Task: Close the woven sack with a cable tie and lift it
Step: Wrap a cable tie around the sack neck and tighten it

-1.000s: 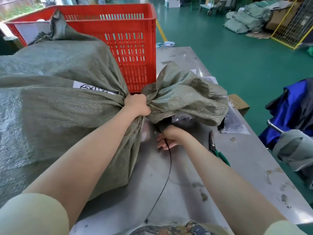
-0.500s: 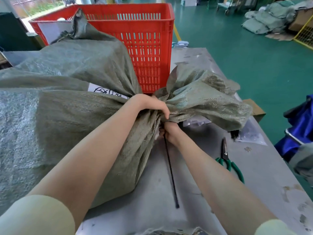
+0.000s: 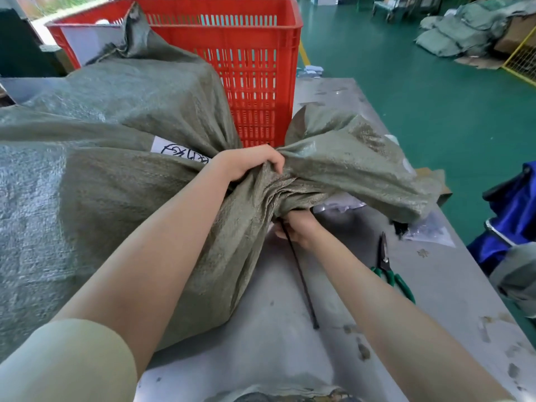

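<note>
Left hand [image 3: 251, 163] clenched on gathered neck of woven sack [image 3: 121, 181]; right hand [image 3: 295, 227] directly beneath, pinching cable tie [image 3: 300, 274], long axis trailing back toward body, nearer right hand.

The left hand [image 3: 246, 163] clenches the gathered neck of the grey-green woven sack [image 3: 121, 175] lying on the steel table [image 3: 261, 358]; just below that neck the right hand [image 3: 298, 227] grips a black cable tie [image 3: 301, 280], with green-handled cutters [image 3: 390, 271] right of the sack and a red crate [image 3: 255, 68] behind it
</note>
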`<state>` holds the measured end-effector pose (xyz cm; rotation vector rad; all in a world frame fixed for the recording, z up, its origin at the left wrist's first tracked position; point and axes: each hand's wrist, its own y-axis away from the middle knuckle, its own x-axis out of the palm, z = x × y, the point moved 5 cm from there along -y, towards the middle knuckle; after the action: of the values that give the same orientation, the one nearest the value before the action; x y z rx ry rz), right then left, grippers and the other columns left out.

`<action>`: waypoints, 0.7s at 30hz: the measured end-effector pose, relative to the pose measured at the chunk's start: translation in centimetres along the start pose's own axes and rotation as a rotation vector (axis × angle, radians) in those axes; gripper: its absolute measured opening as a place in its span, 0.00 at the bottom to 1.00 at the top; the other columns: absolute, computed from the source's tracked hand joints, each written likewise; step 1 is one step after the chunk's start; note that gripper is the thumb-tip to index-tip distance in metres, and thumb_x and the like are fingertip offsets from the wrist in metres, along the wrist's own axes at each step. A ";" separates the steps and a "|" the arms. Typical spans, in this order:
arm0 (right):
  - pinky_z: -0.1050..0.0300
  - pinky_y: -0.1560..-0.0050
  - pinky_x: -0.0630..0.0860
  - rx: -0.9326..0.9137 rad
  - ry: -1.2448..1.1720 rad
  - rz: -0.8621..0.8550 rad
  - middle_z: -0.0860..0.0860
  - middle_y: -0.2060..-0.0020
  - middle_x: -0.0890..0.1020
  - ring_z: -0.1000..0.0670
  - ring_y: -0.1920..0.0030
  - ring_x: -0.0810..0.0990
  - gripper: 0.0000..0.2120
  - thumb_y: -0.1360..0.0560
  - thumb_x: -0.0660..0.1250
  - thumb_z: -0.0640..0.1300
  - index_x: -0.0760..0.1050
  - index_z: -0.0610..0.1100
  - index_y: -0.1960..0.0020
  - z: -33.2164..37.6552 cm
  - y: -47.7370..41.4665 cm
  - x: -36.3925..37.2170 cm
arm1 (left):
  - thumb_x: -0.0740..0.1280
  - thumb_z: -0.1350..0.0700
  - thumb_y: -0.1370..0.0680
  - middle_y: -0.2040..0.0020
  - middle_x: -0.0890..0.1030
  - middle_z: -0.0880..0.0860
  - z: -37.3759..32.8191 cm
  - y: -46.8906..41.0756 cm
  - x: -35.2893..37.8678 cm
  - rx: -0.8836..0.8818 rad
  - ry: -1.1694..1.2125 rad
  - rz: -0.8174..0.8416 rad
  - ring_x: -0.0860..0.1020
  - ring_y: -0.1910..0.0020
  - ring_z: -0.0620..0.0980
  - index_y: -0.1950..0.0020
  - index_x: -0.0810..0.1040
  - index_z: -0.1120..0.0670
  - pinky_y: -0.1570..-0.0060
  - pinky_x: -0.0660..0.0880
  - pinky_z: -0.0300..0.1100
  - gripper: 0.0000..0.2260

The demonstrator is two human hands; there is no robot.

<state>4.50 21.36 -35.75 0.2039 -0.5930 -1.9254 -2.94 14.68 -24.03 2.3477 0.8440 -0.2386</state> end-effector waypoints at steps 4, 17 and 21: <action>0.66 0.83 0.71 0.042 0.305 -0.053 0.45 0.71 0.73 0.57 0.87 0.71 0.11 0.25 0.59 0.32 0.70 0.42 0.64 0.4 0.5 -1.7 | 0.63 0.61 0.34 0.74 0.77 0.53 0.0 -0.5 -0.9 -0.020 0.070 -0.097 0.74 0.72 0.51 0.72 0.75 0.57 0.65 0.73 0.37 0.06; 0.57 0.68 0.78 -0.345 0.602 -0.050 0.42 0.67 0.83 0.42 0.68 0.82 0.16 0.31 0.57 0.34 0.78 0.47 0.70 7.6 6.1 1.1 | 0.68 0.57 0.27 0.35 0.76 0.60 0.8 -2.7 -0.5 0.067 -0.654 -0.353 0.74 0.35 0.56 0.34 0.72 0.63 0.39 0.70 0.43 0.23; 0.61 0.64 0.75 -0.330 0.372 -0.034 0.47 0.66 0.82 0.53 0.68 0.78 0.16 0.28 0.56 0.32 0.80 0.41 0.48 8.0 5.8 0.9 | 0.63 0.57 0.23 0.41 0.79 0.62 1.2 -2.6 -0.3 0.099 -0.686 -0.366 0.76 0.40 0.59 0.41 0.76 0.64 0.43 0.71 0.46 0.15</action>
<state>5.64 21.20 -25.93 0.3510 -0.0236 -1.9217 -4.78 15.34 -26.13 1.9563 0.9005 -1.1791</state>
